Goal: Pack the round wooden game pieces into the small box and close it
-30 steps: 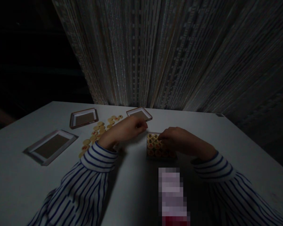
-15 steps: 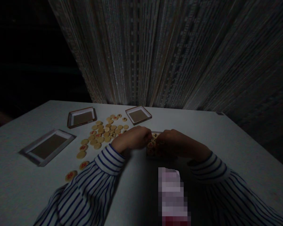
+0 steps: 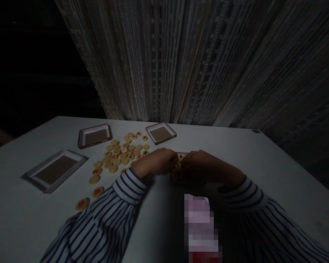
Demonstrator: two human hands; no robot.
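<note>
Box (image 3: 183,153) of discs (image 3: 176,176) between hands (image 3: 162,160), partly covered.

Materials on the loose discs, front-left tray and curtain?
Loose discs: wood or plastic, can't tell; smooth, pale tan, some with red or black characters.
Front-left tray: perhaps cardboard or plastic; flat brown base, pale sloping walls, too dim to settle.
Curtain: likely textile strings, some shiny; thin vertical strands with pale glints.

The discs (image 3: 124,161) look smooth and wooden, the tabletop (image 3: 222,146) matt, the sleeves (image 3: 98,226) cloth.
</note>
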